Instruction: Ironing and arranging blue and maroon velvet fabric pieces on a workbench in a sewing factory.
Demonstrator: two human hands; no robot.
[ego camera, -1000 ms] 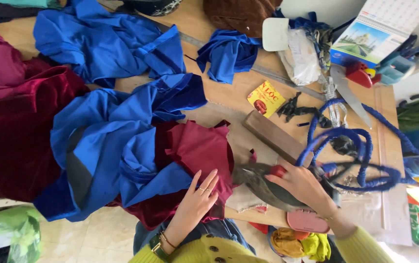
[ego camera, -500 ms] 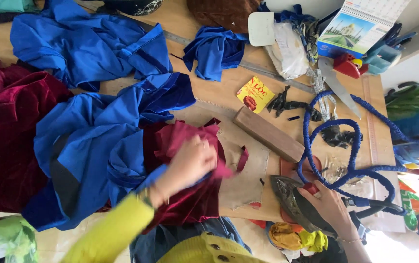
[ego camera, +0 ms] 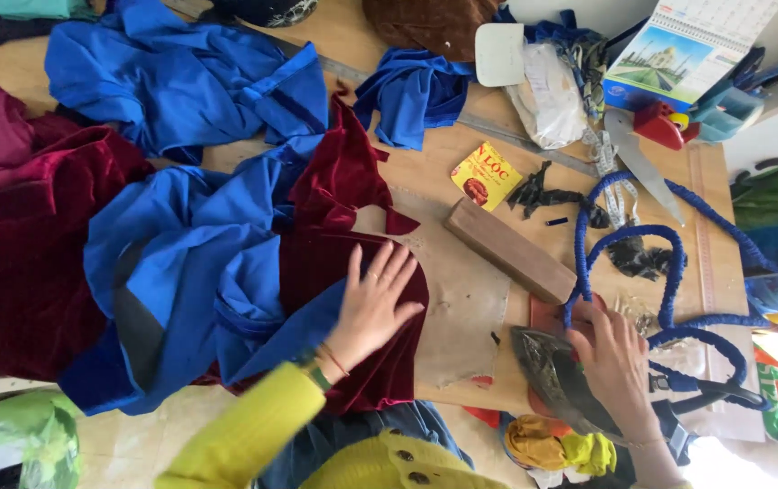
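Note:
My left hand (ego camera: 372,299) lies flat, fingers spread, on a dark red velvet piece (ego camera: 339,217) spread over the wooden table (ego camera: 425,190). Part of that velvet stands folded up toward the far side, next to crumpled blue cloth (ego camera: 181,263). My right hand (ego camera: 613,353) grips the handle of a dark clothes iron (ego camera: 556,380) at the table's near right edge. The iron rests by a red pad, and its blue braided cord (ego camera: 629,240) loops across the table behind it. A worn beige pressing sheet (ego camera: 461,299) lies between my two hands.
A wooden block (ego camera: 508,249) lies past the sheet, with a yellow packet (ego camera: 484,174) and black scraps (ego camera: 543,188) beyond it. More blue cloth (ego camera: 181,81), red velvet (ego camera: 18,244), a plastic bag (ego camera: 547,91), scissors (ego camera: 647,149) and a calendar (ego camera: 687,45) crowd the table.
My left hand pulled the red velvet out over the table and now presses it flat. The right hand stays on the iron, which sits a little farther right than before.

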